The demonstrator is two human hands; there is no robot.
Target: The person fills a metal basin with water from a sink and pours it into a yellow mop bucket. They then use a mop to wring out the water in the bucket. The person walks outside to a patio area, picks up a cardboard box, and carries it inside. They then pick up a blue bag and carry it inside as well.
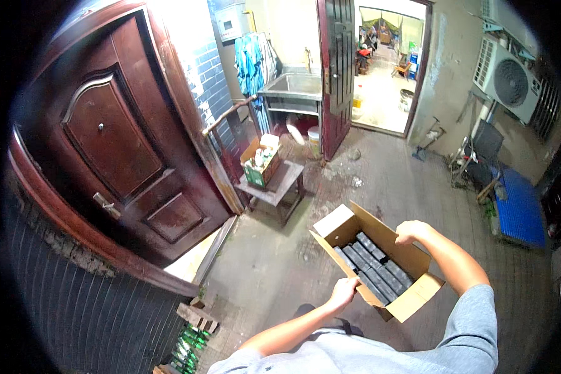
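An open cardboard box [421, 298] hangs in front of me, its end flaps spread outward. Inside lie several dark grey rectangular packs [373, 265], packed side by side in rows; what they contain cannot be seen. My left hand [344, 294] is closed on the box's near left edge. Across from it, my right hand [412, 232] grips the upper edge on the right side with curled fingers. The underside of the box is hidden.
A small wooden table [277, 189] holds a carton [262, 163] of assorted items. Beyond it are a metal sink [296, 84] and an open dark red door [340, 78]. Green bottles [187, 349] lie lower left; a folding chair [480, 146] and blue panel [518, 206] stand right.
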